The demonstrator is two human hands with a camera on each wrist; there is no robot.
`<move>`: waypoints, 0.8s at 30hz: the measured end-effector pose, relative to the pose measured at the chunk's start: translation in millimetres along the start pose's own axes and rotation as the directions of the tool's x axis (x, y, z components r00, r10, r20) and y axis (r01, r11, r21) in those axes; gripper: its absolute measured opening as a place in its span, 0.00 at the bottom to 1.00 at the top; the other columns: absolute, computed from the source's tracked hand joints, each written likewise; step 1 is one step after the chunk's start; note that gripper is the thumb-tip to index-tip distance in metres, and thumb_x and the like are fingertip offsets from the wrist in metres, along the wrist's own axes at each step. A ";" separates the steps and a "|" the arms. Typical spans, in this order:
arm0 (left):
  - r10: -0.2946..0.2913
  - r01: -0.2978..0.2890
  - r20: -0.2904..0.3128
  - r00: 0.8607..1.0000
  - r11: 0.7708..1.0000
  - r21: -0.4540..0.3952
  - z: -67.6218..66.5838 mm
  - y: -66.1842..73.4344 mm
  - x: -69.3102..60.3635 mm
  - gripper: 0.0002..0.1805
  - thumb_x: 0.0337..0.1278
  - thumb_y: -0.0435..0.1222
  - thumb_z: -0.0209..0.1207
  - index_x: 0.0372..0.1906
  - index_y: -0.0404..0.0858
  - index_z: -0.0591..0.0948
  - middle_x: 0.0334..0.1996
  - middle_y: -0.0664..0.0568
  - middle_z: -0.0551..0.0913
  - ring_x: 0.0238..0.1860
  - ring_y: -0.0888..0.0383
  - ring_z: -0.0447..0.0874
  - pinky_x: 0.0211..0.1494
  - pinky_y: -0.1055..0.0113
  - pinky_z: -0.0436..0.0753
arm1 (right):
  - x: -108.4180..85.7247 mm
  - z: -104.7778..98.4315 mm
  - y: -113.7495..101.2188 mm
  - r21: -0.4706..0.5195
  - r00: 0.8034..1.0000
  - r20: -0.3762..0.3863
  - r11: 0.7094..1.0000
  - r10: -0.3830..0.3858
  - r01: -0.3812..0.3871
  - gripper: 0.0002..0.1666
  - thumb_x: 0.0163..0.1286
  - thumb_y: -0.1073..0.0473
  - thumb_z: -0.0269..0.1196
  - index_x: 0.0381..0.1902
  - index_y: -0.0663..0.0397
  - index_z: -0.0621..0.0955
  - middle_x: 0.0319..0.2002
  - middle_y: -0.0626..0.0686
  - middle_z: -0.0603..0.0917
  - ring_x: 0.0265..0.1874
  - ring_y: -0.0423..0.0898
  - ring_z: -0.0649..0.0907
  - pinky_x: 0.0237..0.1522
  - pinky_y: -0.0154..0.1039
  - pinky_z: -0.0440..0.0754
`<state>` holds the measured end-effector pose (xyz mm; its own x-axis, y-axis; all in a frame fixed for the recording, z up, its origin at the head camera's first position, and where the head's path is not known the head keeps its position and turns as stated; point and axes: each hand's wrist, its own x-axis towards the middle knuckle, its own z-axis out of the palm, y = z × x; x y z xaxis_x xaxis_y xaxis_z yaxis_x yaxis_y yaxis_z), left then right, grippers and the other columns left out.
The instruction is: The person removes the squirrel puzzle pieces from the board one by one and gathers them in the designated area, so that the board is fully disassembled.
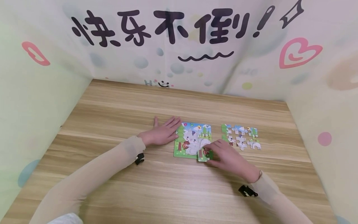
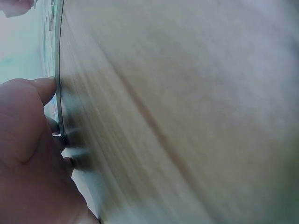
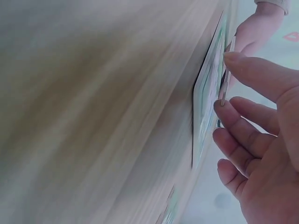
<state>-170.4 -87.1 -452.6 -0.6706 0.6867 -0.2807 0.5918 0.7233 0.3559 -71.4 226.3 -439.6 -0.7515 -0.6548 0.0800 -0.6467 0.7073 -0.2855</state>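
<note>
A picture puzzle board [image 1: 191, 138] with a white cartoon animal, trees and a green border lies flat on the table. My left hand [image 1: 162, 133] rests at its left side, fingers extended, fingertips touching the board's upper left edge. In the left wrist view the thumb [image 2: 44, 88] lies against the board's edge. Over the board's lower right corner, my right hand [image 1: 227, 157] pinches a small flat puzzle piece [image 1: 202, 155] printed in green, red and brown. The right wrist view shows this piece [image 3: 228, 70] edge-on between thumb and fingertip, slightly above the board.
Several interlocking puzzle pieces [image 1: 241, 137] lie in two rows to the right of the board. The wood-grain table [image 1: 167, 189] is bordered by a printed cloth backdrop [image 1: 173, 62] at the back and both sides.
</note>
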 end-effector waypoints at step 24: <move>-0.012 0.012 0.002 1.000 1.000 -0.018 3.5 -1.7 2.2 0.39 0.84 0.53 0.39 0.86 0.41 0.43 0.86 0.48 0.36 0.85 0.47 0.29 0.68 0.19 0.23 | -63.9 -9.0 50.7 -0.017 0.979 -0.201 0.999 -0.037 0.034 0.27 0.52 0.60 0.79 0.50 0.58 0.83 0.45 0.51 0.88 0.46 0.52 0.84 0.51 0.54 0.81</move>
<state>-171.3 -86.6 -456.9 -0.6765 0.6782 -0.2871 0.5757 0.7301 0.3682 -57.3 306.4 -450.5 -0.7380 -0.6137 0.2806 -0.6741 0.6889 -0.2663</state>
